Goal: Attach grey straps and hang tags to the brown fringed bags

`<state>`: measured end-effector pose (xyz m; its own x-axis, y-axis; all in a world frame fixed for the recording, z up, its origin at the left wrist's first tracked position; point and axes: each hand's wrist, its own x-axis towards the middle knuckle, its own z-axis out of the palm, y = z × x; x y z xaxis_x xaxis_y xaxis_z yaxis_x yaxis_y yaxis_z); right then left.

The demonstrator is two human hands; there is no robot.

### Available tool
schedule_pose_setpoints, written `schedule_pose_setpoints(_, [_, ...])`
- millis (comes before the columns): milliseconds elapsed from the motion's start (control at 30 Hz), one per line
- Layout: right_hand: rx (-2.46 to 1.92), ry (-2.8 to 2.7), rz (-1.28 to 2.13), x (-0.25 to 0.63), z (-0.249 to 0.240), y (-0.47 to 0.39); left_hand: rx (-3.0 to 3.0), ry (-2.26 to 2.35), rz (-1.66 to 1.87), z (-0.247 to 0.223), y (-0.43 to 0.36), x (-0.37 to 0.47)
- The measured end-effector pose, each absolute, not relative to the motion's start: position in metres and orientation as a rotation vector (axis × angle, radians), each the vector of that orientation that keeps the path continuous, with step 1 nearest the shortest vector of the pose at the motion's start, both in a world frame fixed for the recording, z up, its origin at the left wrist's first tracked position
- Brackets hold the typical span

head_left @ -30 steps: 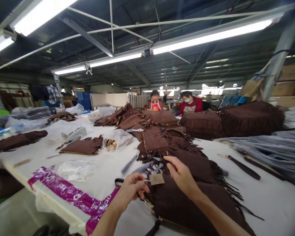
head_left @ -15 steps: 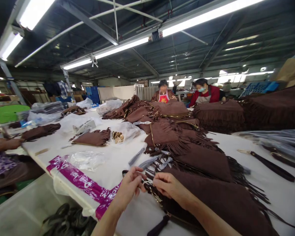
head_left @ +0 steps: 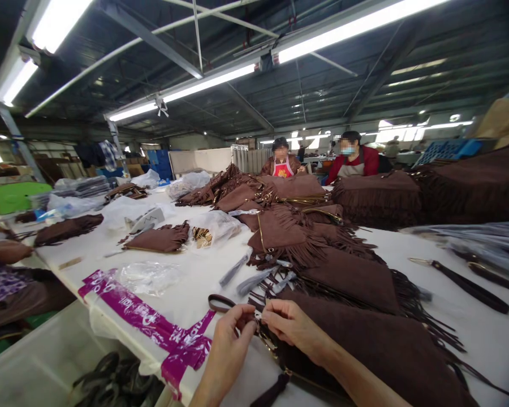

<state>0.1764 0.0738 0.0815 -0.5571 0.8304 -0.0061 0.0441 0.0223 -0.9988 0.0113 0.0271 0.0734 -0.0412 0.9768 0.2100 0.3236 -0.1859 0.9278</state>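
Note:
A dark brown suede bag [head_left: 377,345] with fringe lies on the table before me, gold hardware and a zip along its near left edge. Beside that edge my left hand [head_left: 234,333] is closed in a pinch around a dark wrist strap, where a gold clip begins. The loop of the wrist strap [head_left: 219,301] sticks out past my fingers. Touching fingertips with it, my right hand [head_left: 290,325] pinches a tiny whitish piece, perhaps thread, too small to name. A dark tassel [head_left: 274,390] hangs off the zip end.
More fringed bags [head_left: 348,277] are heaped behind. Purple printed tape [head_left: 139,319] runs along the table's left edge, above a bin of dark straps [head_left: 119,379]. Loose straps [head_left: 470,285] lie right. Two co-workers [head_left: 352,164] sit opposite; another person's arm [head_left: 4,252] is at left.
My left hand has turned and its fingers have closed in toward my right hand. The strap loop shows more fully now. A co-worker opposite has raised their head.

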Motion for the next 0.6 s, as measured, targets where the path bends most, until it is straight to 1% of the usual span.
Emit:
schedule_pose_setpoints(200, [-0.913, -1.816, 1.482, 0.175, 0.080, 0.074, 1.648, 1.439, 1.210, 0.068, 0.030, 0.011])
schedule_pose_setpoints(300, [-0.923, -1.963, 1.293, 0.187, 0.085, 0.080, 1.679, 1.534, 1.201, 0.065, 0.029, 0.004])
schedule_pose_setpoints(400, [-0.926, -2.091, 1.055, 0.210, 0.097, 0.090, 1.779, 1.644, 1.109, 0.063, 0.027, -0.005])
schedule_pose_setpoints(500, [-0.929, -2.152, 0.894, 0.227, 0.108, 0.098, 1.963, 1.662, 0.991, 0.071, 0.025, -0.006])
schedule_pose_setpoints(600, [-0.903, -2.086, 0.761, 0.223, 0.113, 0.094, 2.185, 1.609, 0.927, 0.093, 0.026, 0.003])
